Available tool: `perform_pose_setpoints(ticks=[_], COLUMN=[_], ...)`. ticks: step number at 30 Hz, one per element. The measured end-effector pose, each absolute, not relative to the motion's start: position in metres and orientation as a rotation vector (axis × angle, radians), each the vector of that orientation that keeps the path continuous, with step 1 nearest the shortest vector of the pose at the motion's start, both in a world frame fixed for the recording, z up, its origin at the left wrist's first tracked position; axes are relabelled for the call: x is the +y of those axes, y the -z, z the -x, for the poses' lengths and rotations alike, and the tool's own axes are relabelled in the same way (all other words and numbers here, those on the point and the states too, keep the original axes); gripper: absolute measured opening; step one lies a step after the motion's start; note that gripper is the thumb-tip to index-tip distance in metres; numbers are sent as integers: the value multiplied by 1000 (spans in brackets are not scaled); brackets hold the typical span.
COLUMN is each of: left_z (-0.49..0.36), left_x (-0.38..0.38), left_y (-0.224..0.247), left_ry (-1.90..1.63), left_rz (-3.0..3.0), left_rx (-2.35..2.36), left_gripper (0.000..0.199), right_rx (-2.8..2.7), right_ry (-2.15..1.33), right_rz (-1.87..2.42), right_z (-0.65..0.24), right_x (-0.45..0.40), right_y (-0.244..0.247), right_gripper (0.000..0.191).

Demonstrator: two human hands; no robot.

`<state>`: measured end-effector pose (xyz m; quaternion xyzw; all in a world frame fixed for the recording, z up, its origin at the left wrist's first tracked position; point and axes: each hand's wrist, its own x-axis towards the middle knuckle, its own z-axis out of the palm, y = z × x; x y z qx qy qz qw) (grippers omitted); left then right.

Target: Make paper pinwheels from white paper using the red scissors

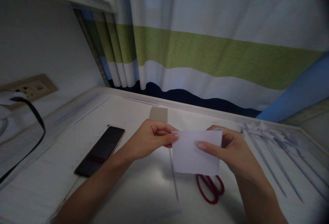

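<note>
A small white sheet of paper [192, 159] is held up between my two hands above the desk. My left hand [155, 136] pinches its upper left corner between thumb and fingers. My right hand [226, 145] grips the right side, thumb flat on the front and the other fingers behind, partly hidden. Below the paper lie scissors with dark red handles [209, 189]; their blades are hidden. A thin stick-like piece [174, 183] lies on the desk to the left of the scissors.
A black phone [101, 150] lies left of my left forearm. Behind my hands is a beige square [158, 114]. Crumpled white paper pieces with long thin stems [272, 141] lie at the right. A black cable [38, 124] hangs at the left, and a curtain [192, 49] hangs behind the desk [123, 114].
</note>
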<state>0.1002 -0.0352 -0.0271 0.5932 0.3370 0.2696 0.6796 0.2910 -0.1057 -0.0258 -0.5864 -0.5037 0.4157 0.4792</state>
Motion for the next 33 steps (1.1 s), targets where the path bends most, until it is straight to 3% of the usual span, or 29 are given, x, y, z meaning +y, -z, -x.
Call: perform_pose_setpoints(ticks=[33], left_z=[-99], left_x=[-35], left_y=[27], left_ry=[-594], left_rz=[-1351], left_rx=[767], left_gripper=[14], right_rx=[-1251], right_ry=[-990], right_rz=[1450], right_z=[-291], right_x=[-106], right_y=[25], right_gripper=[23])
